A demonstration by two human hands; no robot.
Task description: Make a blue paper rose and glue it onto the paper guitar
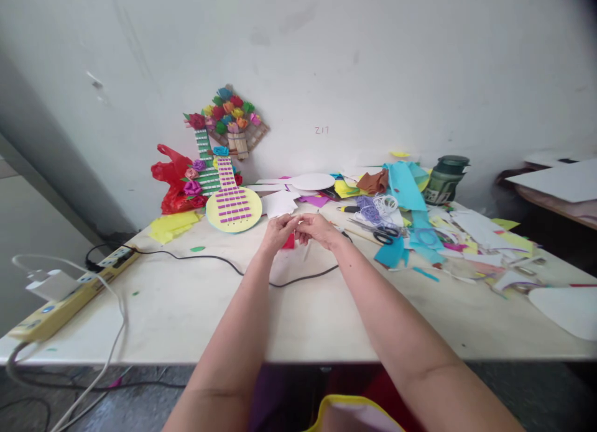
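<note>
My left hand (280,232) and my right hand (318,229) meet over the middle of the table, fingers bent and fingertips touching. A small piece of red paper (289,240) shows just under my left fingers, which seem to pinch it. The fingers of my right hand are curled in; whatever lies between them is hidden. Left of the hands lies a yellow paper guitar (234,208) with purple strips along its neck and body. A black cable (284,285) runs across the table below the hands.
A yellow power strip (69,295) with a white charger lies along the left edge. Scissors (385,234), purple yarn (370,209), blue crepe paper (405,183) and paper scraps (485,230) cover the right side. A green bottle (445,180) stands at the back; paper flowers (231,112) lean against the wall.
</note>
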